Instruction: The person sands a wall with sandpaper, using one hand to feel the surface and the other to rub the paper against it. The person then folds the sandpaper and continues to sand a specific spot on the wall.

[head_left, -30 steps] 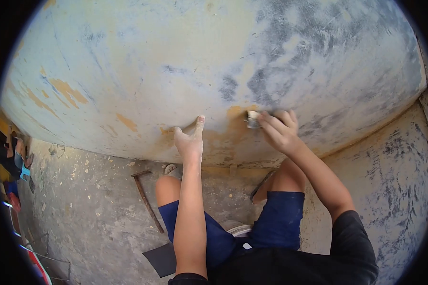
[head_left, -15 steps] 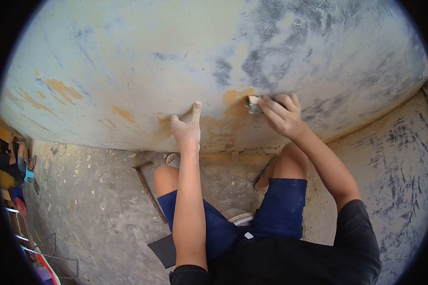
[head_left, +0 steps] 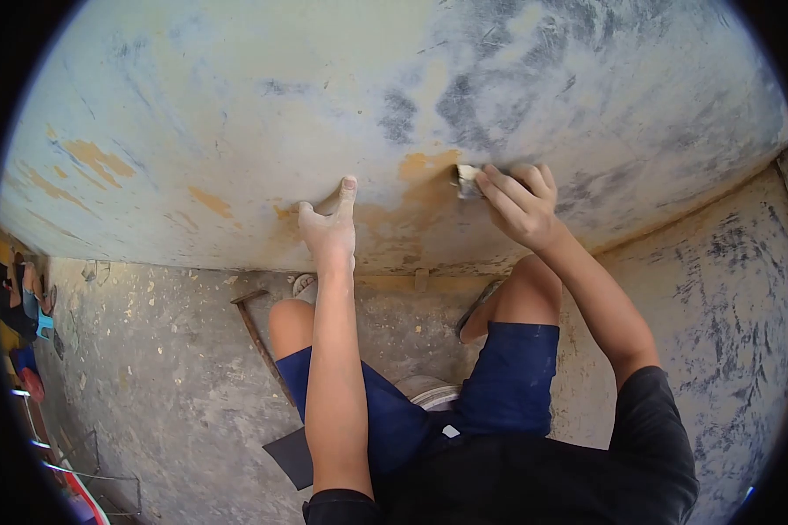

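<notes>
A large curved surface (head_left: 236,114), pale with orange and dark grey patches, fills the upper view. My left hand (head_left: 331,226) rests near its lower middle, thumb and a finger spread apart, holding nothing; its other fingers are hidden. To the right, my right hand (head_left: 521,201) grips a small scraper-like block (head_left: 468,181) against the surface, beside an orange patch (head_left: 425,164). The block has a pale part and a dark, shiny edge.
A hammer-like tool (head_left: 263,341) lies on the rough grey floor (head_left: 175,350). A dark flat sheet (head_left: 291,458) is beside my left leg. Under me is a round pale object (head_left: 433,395). Another person (head_left: 28,293) sits at far left by a blue stool (head_left: 45,325).
The whole view has shifted slightly, so most things appear a little further left. My right hand still holds the block at the surface, slightly right relative to the orange patch.
</notes>
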A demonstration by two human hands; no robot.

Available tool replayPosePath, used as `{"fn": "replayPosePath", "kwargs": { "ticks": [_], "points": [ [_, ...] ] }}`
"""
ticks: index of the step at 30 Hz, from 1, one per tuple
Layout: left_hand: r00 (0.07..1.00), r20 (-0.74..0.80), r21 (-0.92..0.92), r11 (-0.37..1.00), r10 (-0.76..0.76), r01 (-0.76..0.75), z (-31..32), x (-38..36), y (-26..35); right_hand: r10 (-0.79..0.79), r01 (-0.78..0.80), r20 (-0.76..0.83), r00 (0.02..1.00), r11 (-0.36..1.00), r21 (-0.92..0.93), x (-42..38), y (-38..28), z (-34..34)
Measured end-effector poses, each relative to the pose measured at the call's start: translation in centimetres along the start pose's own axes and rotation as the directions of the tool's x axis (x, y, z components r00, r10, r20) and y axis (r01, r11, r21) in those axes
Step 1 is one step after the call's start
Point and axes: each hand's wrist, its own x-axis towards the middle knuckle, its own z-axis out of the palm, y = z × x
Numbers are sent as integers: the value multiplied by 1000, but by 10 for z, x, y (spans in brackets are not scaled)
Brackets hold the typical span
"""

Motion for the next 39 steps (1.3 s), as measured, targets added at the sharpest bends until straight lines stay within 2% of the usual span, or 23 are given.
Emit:
{"fn": "replayPosePath", "kwargs": {
  "ticks": [1,4,6,9,13,17,19,21,22,25,27,30,31,33,35,37,39],
  "points": [
    [1000,1,6,1000,-1,1,0,2,-5,-7,12,-71,997,998,67,15,-5,13],
    [998,32,-18,999,51,-50,0,13,-21,-6,25,-114,993,986,162,65,-39,55],
    [993,79,-170,983,84,-70,-1,14,-19,3,21,-122,993,981,193,74,-49,62],
    [998,62,-76,997,0,4,-3,5,-4,-32,45,-108,994,992,119,61,-44,52],
    [999,43,-88,996,-21,25,-4,-2,7,7,-7,-27,1000,1000,-6,7,-5,2],
    [1000,21,-53,998,21,-20,0,6,-7,-104,106,-82,991,994,18,39,-12,28],
    [999,26,-49,998,42,-41,0,7,-15,-106,121,-96,990,979,166,67,-34,55],
    [995,85,-219,975,47,-27,-1,11,-16,-93,108,-95,991,980,165,77,-48,68],
    [995,89,-220,975,47,-26,0,10,-14,-85,99,-96,992,983,157,79,-50,69],
    [997,55,-164,986,46,-36,-3,4,-4,-79,80,-18,997,993,86,47,-28,35],
    [997,55,-128,990,-52,58,-5,0,6,-69,68,-50,996,998,-11,22,-7,13],
    [999,7,-80,996,-41,41,0,2,-1,-54,53,-33,998,998,-21,10,6,3],
    [999,5,-76,996,-42,42,-1,3,-4,-72,73,-32,997,997,26,24,4,7],
    [999,17,-78,997,31,-30,2,5,-9,-63,77,-130,990,991,110,51,-13,38],
    [998,60,-131,991,22,-14,-2,6,-12,-107,123,-81,991,968,218,78,-31,55],
    [995,94,-246,969,34,-10,-3,6,-7,-106,113,-44,993,972,206,83,-35,54],
    [996,84,-189,982,4,12,-3,4,-2,-107,106,-4,994,975,195,74,-31,45]
  ]
}}
